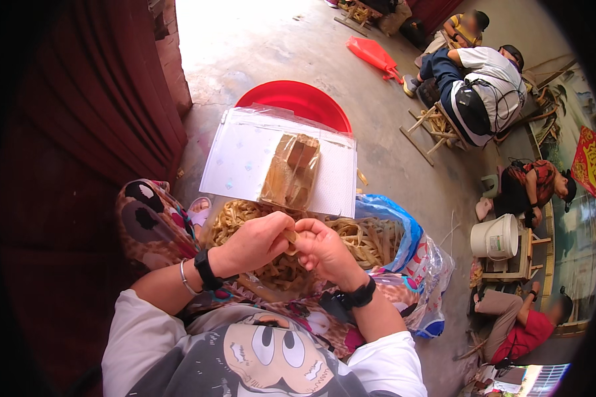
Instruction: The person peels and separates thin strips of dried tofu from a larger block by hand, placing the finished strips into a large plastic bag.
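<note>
Hands at clock center, 12 = away from the person. Left hand (pixel 261 238) and right hand (pixel 324 250) meet over the lap, both sets of fingers pinching one small tan strip (pixel 290 242) between them. Two-sided pinch probably keeps a small, pliable piece steady; what the curled fingers do underneath, can't tell.

Loose strips (pixel 367 239) sit under the hands, spreading to 3 and 8 o'clock, likely lap-held for short reach. Blue-edged bag (pixel 412 231) at 3, mouth open, strips inside; looks like it keeps them contained.

White panel (pixel 235 155) at 12, overlapping red basin (pixel 298 98); probably serves as a flat rest. Clear-wrapped brown bundle (pixel 281 175) lies on it, near edge, so within easy reach.
</note>
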